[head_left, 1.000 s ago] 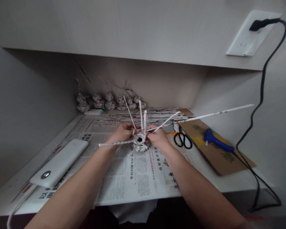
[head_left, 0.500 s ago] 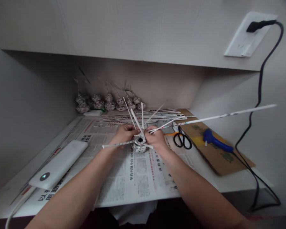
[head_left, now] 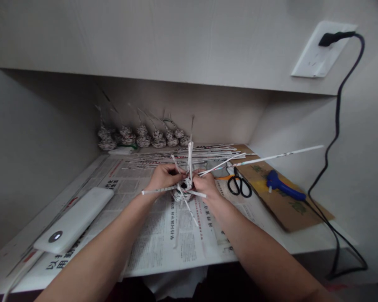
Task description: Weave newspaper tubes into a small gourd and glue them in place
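A small woven newspaper gourd point(head_left: 183, 193) with a dark round opening at its top is held between my two hands over the newspaper sheet. Several rolled paper strips stick out of it in all directions. My left hand point(head_left: 164, 176) grips its left side, thumb and fingers pinched near the rim. From the right, my right hand point(head_left: 207, 184) pinches the rim and the bases of the strips. One long paper strip point(head_left: 283, 155) runs off to the right past that hand. Fingertips of both hands are partly hidden behind the weaving.
Finished woven gourds point(head_left: 143, 136) line the back wall. Loose paper rolls point(head_left: 182, 156) lie before them. To the right are black-handled scissors point(head_left: 239, 186), cardboard point(head_left: 290, 218) and a blue glue gun point(head_left: 285, 186) with its cord. A white power bank point(head_left: 75, 220) lies left on the newspaper point(head_left: 157, 247).
One strip now points down toward me over the gourd's front, where before it stood up at the back. The long right strip has shifted left. Both hands keep their hold.
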Demonstrator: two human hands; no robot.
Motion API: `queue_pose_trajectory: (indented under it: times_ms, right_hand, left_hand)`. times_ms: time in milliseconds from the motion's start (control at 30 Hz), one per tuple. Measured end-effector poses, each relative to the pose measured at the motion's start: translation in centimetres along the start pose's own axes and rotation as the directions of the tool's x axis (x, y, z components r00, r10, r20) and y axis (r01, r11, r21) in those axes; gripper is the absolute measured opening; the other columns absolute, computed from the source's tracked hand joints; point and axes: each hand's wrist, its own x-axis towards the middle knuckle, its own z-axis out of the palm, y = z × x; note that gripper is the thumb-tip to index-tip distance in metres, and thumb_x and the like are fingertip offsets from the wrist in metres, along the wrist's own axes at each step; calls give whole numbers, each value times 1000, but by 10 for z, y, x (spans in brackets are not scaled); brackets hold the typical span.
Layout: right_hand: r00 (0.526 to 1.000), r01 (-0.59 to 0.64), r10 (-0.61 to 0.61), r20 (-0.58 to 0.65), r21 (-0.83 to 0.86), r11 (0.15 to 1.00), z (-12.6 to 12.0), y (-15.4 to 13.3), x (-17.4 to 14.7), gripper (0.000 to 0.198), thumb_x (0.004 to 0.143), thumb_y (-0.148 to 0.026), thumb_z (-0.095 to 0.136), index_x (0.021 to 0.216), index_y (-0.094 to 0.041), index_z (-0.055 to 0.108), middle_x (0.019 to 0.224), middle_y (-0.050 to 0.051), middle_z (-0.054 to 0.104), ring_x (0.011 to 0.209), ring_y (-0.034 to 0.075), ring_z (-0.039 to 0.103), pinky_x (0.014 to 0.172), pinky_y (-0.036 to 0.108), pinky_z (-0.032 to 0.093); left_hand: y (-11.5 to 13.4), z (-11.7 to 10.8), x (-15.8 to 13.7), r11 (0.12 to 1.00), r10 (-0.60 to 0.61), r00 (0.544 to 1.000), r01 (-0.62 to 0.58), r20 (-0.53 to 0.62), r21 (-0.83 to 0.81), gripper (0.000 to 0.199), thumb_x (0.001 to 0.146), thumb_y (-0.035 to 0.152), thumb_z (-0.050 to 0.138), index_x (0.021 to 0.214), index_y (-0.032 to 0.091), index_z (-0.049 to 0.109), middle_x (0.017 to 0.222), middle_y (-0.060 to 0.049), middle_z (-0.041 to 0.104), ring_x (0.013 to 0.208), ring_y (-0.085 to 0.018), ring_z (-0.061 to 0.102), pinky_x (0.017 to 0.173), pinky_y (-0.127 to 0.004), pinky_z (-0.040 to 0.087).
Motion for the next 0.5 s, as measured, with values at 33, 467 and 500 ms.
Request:
queue_pose_trajectory:
  times_ms: [33, 467, 500]
  right_hand:
    - [1000, -18, 18, 4, 22, 1000, 1, -1, -1, 14, 58, -29, 64, 58, -19, 55, 39, -6, 52, 33, 13, 51, 32, 22, 39]
    - [970, -238, 226, 95, 145, 960, 2, -5, -2, 9, 61, -17, 68, 61, -17, 59, 46, -3, 58, 41, 14, 54, 39, 24, 47]
    - [967, -243, 230, 107, 132, 961, 2, -4, -2, 8, 62, -17, 67, 62, -17, 60, 46, -3, 58, 41, 14, 54, 40, 24, 47]
  left_hand:
    - [-1, -2, 1, 999, 29, 999, -31, 30, 45, 18, 59, 26, 77, 73, 13, 75, 72, -6, 74, 66, -18, 66, 66, -27, 50]
    - [16, -23, -3, 912, 104, 949, -210, 298, 352, 22, 75, 20, 60, 89, 17, 77, 84, -5, 76, 74, -18, 69, 68, -24, 50]
    - [17, -24, -4, 910, 105, 944, -218, 314, 352, 23, 75, 20, 60, 90, 17, 77, 85, -5, 76, 75, -17, 69, 68, -24, 50]
